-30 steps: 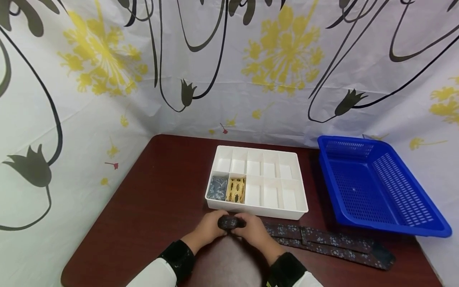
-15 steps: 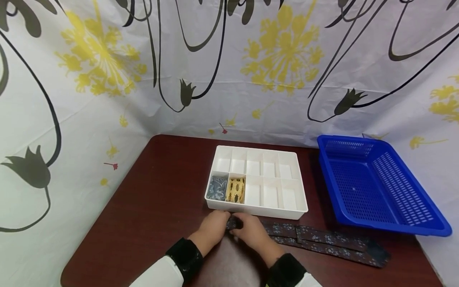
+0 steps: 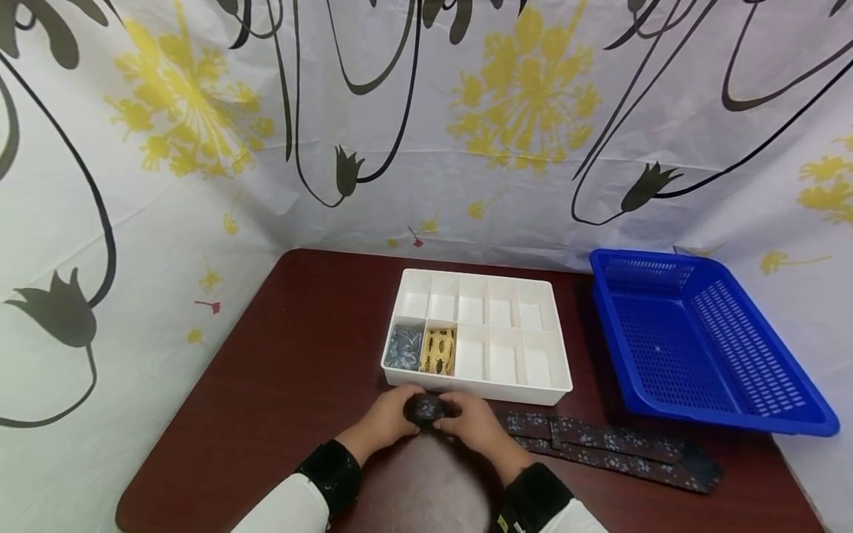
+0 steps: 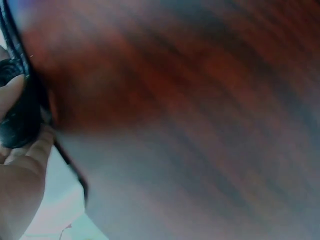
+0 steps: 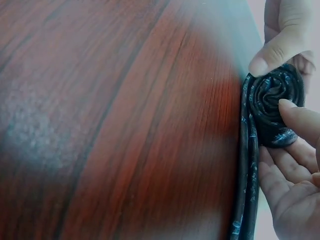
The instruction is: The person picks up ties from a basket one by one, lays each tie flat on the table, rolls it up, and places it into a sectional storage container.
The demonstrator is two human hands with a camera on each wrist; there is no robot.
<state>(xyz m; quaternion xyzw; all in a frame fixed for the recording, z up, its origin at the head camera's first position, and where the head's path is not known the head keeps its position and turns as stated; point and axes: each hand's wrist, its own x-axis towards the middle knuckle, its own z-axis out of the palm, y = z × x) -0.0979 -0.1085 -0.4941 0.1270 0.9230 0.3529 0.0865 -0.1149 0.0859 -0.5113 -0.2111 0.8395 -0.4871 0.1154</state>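
Note:
A dark necktie [image 3: 620, 450] with small pale flowers lies doubled along the table, its broad end at the right. Its left part is wound into a roll [image 3: 424, 409], whose spiral edge [image 5: 274, 95] faces the right wrist camera. My left hand [image 3: 383, 423] grips the roll from the left. Holding it from the right is my right hand [image 3: 476, 429], with the thumb [image 5: 296, 112] on the coil and fingers curled beneath. In the left wrist view the roll [image 4: 22, 117] shows only at the left edge, and the table there is blurred.
Just beyond the hands stands a white divided box [image 3: 476, 389]. Two front-left compartments hold a blue-grey patterned cloth bundle [image 3: 404, 347] and a yellow insect-print one [image 3: 438, 352]. A blue plastic basket [image 3: 720, 414] is at the right. A patterned curtain [image 3: 426, 133] hangs behind the table.
Half a second ago my left hand covered most of the roll; now it has shifted back left and the roll shows again. The necktie's far end has slid slightly left over the second.

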